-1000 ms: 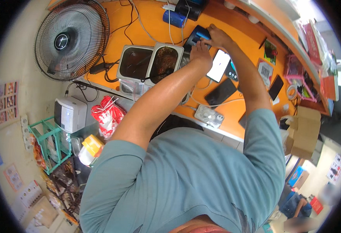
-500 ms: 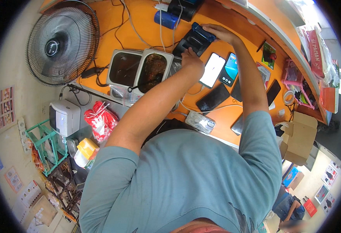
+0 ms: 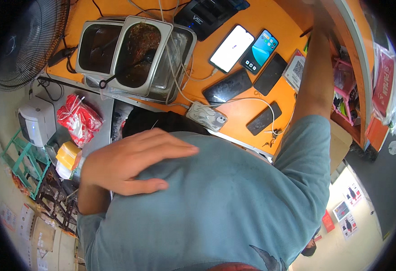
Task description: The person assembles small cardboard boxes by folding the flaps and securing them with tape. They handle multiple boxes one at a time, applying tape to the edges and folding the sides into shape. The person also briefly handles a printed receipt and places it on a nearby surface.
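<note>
My left hand (image 3: 137, 160) hovers in front of my shirt, empty, its thumb and fingers apart. My right arm stretches to the far right, where my right hand (image 3: 316, 10) is at the wooden shelf edge, dark and smeared, so its fingers cannot be made out. A black boxy device (image 3: 199, 30) with a small blue light stands at the far side of the orange table. Near it lie a phone with a white lit screen (image 3: 232, 48), plugged into a cable, and a phone showing a blue home screen (image 3: 260, 50). Neither hand touches these.
Two metal food pans (image 3: 159, 67) of dark sauce stand left of the phones, a ladle in one. Several dark phones, a marbled-case phone (image 3: 207, 116), keys (image 3: 270, 141) and loose cables lie on the table (image 3: 243, 106). A fan (image 3: 28, 43) stands far left; a pink basket (image 3: 344, 83) sits right.
Both hands have left the black device. My left hand has drawn back to my chest; my right has swung right to the shelf. The view has shifted, and the device's top looks different.
</note>
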